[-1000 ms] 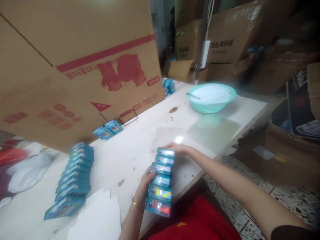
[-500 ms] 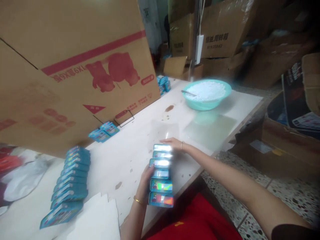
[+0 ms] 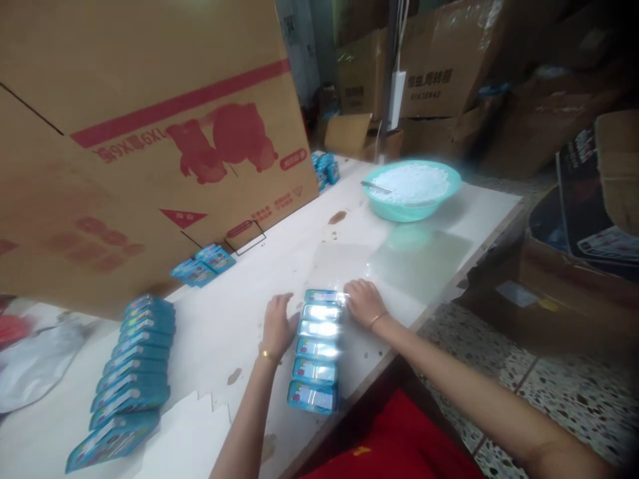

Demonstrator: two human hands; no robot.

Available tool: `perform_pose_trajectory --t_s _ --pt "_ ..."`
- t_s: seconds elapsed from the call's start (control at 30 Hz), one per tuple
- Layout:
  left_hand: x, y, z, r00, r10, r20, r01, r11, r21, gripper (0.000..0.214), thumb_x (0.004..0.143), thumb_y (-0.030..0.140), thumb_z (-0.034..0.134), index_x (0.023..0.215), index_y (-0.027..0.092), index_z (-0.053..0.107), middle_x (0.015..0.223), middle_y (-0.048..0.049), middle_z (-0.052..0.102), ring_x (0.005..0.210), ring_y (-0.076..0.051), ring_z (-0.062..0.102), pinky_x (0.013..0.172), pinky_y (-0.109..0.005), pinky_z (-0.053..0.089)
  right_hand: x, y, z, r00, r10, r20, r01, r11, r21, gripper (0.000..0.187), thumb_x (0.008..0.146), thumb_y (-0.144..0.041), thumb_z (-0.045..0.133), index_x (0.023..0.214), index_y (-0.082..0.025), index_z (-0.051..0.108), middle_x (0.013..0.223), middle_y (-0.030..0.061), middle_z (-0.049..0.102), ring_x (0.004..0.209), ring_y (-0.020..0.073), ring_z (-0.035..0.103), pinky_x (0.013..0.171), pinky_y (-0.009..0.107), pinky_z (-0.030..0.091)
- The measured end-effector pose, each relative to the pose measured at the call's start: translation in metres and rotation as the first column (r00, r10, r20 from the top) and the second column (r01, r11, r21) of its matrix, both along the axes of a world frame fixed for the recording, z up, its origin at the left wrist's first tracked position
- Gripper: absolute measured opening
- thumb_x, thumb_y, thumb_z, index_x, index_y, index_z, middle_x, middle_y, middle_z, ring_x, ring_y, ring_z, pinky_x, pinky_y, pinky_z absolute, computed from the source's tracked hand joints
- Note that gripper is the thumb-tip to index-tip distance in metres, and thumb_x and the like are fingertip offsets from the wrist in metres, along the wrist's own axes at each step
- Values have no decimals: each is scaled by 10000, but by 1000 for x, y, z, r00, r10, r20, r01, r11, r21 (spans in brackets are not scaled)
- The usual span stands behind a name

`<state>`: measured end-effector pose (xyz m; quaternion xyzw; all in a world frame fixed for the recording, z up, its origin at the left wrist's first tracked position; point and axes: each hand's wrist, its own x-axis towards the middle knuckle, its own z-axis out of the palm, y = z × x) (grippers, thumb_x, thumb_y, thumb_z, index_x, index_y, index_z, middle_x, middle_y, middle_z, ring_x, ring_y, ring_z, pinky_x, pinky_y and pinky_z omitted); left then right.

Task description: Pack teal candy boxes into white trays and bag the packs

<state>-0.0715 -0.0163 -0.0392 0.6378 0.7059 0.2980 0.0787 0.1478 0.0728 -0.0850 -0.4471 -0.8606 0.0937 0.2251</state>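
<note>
Row of blue packets (image 3: 314, 349) lies overlapped near the desk's (image 3: 234, 313) near edge, middle. Left hand (image 3: 277, 326) is flat against its left side, grip released. Right hand (image 3: 364, 303) is curled on the far packet; I can't tell if it's grasping. I read this as squaring the row. Next calls for an even push from both sides. Second packet row (image 3: 132, 372) lies left, teal bowl (image 3: 410, 189) far right.

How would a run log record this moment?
left hand: open, against row of blue packs | right hand: touching row's far end | row lies on white table | teal bowl beyond
</note>
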Motion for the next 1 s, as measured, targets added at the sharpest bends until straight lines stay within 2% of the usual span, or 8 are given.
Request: perform_pose_trajectory --t_s 0.07,0.13,0.33,0.43,0.57,0.73,0.9,1.0 --pt "-4 24 -5 967 -111 -228 98 993 -65 331 814 213 515 1144 212 544 1110 -105 554 1007 -257 494 862 -386 362 -4 1 2 999 -13 33 12 999 51 163 873 -152 411 850 -164 572 859 95 592 830 225 474 758 343 306" --pt "-4 43 -11 917 -179 -358 141 981 -130 239 832 172 469 1039 217 581 1038 -92 573 938 -235 500 804 -360 351 -9 4 6 999 -24 24 22 996 91 168 887 -162 406 841 -166 568 838 85 589 798 213 474 732 330 291" --pt "-2 65 -9 901 -113 -419 103 994 -46 189 877 243 425 768 208 576 778 -68 584 783 -212 491 724 -328 295 -12 3 18 989 -12 -146 36 986 163 253 937 -215 348 824 -168 570 804 69 574 770 190 475 723 298 306" --pt "-5 63 2 913 -105 -394 113 994 -4 264 878 298 418 668 203 546 693 -60 574 720 -200 489 706 -320 283 -10 -3 22 976 36 -214 8 979 203 268 933 -214 347 799 -169 574 771 64 562 761 187 467 719 295 313" --pt "-8 56 13 898 -196 -394 181 981 -75 319 864 291 421 566 199 491 610 -47 556 649 -183 481 674 -318 273 -5 -16 24 974 99 -205 -37 958 286 297 932 -213 339 763 -171 580 722 62 550 728 190 443 699 310 306" --pt "-13 37 15 862 -296 -412 284 954 -91 272 858 265 426 621 206 546 642 -63 577 662 -187 483 711 -342 287 -1 -28 17 983 147 -106 -105 940 326 314 930 -216 319 775 -168 589 734 72 566 714 199 420 677 330 297" --pt "-21 16 -1 855 -211 -474 245 969 11 321 890 263 365 643 230 567 634 -78 569 666 -209 483 707 -373 303 -9 -37 7 995 -44 -94 58 987 152 186 878 -232 416 876 -167 591 847 94 596 801 226 465 739 354 335" --pt "-30 6 -12 874 -182 -451 249 964 94 307 873 281 410 614 258 573 582 -68 550 636 -217 493 683 -387 325 -17 -45 0 975 -169 -141 183 979 88 179 843 -251 463 953 -202 595 914 96 619 853 249 500 800 386 365"
